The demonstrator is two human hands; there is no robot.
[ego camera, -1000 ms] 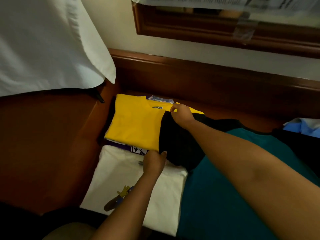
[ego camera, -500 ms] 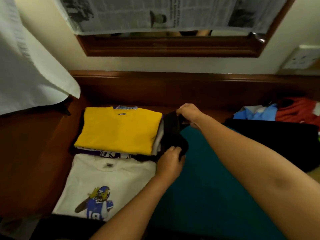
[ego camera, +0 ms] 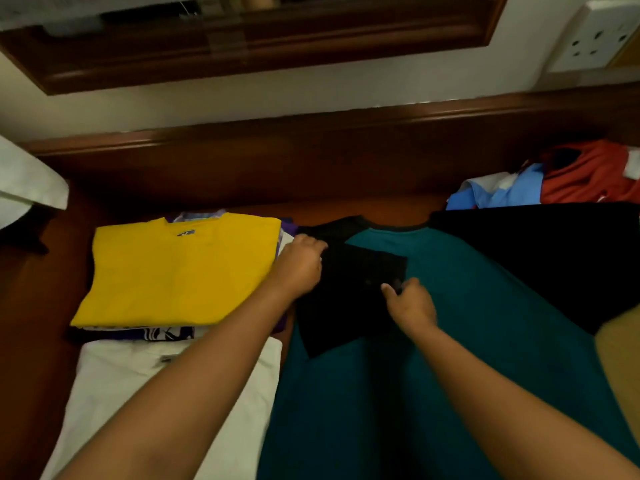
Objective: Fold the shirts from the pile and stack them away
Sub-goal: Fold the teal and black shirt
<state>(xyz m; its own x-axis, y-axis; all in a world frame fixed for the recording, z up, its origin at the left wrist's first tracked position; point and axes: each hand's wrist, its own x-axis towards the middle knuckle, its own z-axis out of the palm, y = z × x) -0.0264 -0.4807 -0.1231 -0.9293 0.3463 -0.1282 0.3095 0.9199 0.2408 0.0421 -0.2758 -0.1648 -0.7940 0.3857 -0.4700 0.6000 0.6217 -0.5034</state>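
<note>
A teal shirt with black sleeves (ego camera: 467, 341) lies spread on the wooden surface. Its left black sleeve (ego camera: 349, 292) is folded over onto the teal body. My left hand (ego camera: 299, 265) grips the sleeve at its upper left edge. My right hand (ego camera: 408, 303) pinches the sleeve's right edge. Left of them sits a stack of folded shirts topped by a yellow shirt (ego camera: 180, 271). A folded white shirt (ego camera: 114, 393) lies in front of that stack. A pile of unfolded shirts, light blue (ego camera: 498, 194) and red (ego camera: 588, 174), sits at the back right.
A dark wooden ledge (ego camera: 311, 154) runs along the back under a wood-framed mirror (ego camera: 242, 57). A white cloth (ego camera: 27, 181) hangs at the far left. A wall socket (ego camera: 595, 36) is at the upper right. The teal shirt's other black sleeve (ego camera: 554, 258) spreads to the right.
The black sleeve has come off the yellow stack and now lies folded onto the teal shirt. Both hands moved right with it, and the view shifted right.
</note>
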